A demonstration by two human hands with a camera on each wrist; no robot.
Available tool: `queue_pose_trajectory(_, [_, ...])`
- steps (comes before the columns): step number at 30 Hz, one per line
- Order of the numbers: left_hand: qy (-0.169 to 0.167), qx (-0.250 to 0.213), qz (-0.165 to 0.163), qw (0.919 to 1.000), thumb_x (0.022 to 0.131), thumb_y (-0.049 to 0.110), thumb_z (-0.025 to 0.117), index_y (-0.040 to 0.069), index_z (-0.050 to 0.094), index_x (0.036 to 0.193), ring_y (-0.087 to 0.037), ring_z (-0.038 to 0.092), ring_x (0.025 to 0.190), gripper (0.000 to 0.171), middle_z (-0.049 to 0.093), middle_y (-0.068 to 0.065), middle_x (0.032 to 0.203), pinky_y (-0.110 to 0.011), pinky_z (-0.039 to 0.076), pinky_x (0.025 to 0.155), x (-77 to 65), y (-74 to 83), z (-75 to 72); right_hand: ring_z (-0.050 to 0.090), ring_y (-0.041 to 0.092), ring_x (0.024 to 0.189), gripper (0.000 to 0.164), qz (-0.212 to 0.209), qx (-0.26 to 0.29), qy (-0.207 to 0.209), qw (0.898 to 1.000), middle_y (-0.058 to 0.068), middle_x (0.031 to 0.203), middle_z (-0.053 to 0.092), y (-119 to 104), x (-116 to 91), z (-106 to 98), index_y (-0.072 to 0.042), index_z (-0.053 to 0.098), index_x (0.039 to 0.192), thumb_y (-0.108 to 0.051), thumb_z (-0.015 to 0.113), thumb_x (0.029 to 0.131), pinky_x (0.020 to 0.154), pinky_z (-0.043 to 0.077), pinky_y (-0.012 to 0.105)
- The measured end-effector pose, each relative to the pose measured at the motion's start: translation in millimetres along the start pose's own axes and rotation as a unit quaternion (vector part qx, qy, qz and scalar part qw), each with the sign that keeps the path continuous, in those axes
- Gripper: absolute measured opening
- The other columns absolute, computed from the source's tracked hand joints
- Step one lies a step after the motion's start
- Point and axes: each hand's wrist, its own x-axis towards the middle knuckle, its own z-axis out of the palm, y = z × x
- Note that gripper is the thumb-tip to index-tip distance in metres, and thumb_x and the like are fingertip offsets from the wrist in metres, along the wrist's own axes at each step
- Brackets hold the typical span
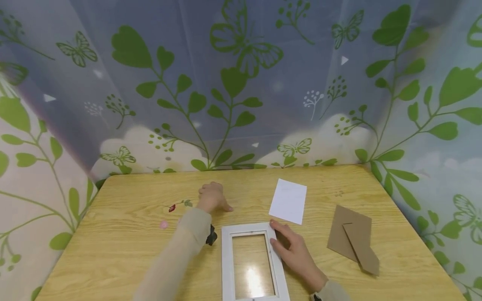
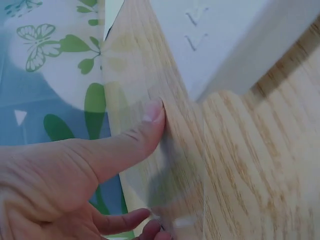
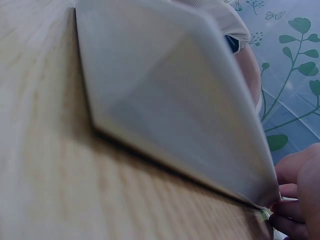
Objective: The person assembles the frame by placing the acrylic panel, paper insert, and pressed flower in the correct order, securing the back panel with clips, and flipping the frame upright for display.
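Right grip [image 1: 297,253], relaxed, thumb and forefinger apart, touches the right edge of the white picture frame [image 1: 227,259], flat on the surface [image 1: 113,234]! Left grip [image 1: 212,197] reaches beyond it, thumb at a clear sheet [image 2: 185,165]; pinching or not, I can't tell. Paper [image 1: 288,201] and brown board [image 1: 357,221] lie rightward.

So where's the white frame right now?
In the head view, the white frame rests on the wooden table at the bottom, just right of centre, with the right hand at its right edge and white paper beyond.
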Motion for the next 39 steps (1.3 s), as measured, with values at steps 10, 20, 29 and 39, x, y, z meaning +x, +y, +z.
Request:
queue_pose_trajectory(10, [0.013,-0.031,-0.023,0.9992,0.061,0.055,0.091,-0.007,0.047,0.117,-0.031,0.054,0.092,0.094,0.051,-0.021,0.099,-0.04,0.048,0.081,3.8,-7.1,3.4,0.053,0.038,0.127,0.044,0.003,0.003,0.003,1.0,0.019,0.136,0.059,-1.4,-0.7,-0.1,0.003,0.061,0.13,0.002,0.07,0.087,0.114,0.023,0.025])
queue_pose_trajectory(20, [0.028,-0.253,0.04,0.9663,0.078,0.02,0.086,-0.01,0.052,0.109,-0.036,0.062,0.094,0.055,0.06,-0.023,0.102,-0.045,0.053,0.083,-0.6,-34.8,0.6,0.053,0.037,0.128,0.043,0.002,0.004,-0.001,1.0,0.018,0.136,0.059,-0.6,-1.4,1.2,0.001,0.061,0.131,0.0,0.07,0.089,0.114,0.023,0.024])
queue_pose_trajectory(29, [0.04,-0.366,0.112,0.9228,0.1,0.004,0.056,0.01,0.037,0.052,-0.01,0.045,0.039,0.051,0.049,-0.004,0.046,-0.029,0.049,0.048,-9.0,-42.0,-21.9,0.052,0.036,0.129,0.044,0.011,0.0,-0.004,1.0,0.016,0.138,0.058,-1.7,0.0,0.6,0.001,0.06,0.132,-0.001,0.07,0.089,0.114,0.023,0.028])
queue_pose_trajectory(39, [0.032,-0.528,0.126,0.8391,0.105,0.005,0.041,-0.007,0.047,0.102,-0.013,0.058,0.051,0.014,0.061,-0.01,0.072,-0.026,0.05,0.05,-39.3,-37.4,-39.2,0.052,0.037,0.129,0.043,0.008,0.004,-0.005,1.0,0.017,0.138,0.058,-0.1,-0.8,0.3,0.001,0.06,0.131,-0.001,0.069,0.089,0.114,0.022,0.024])
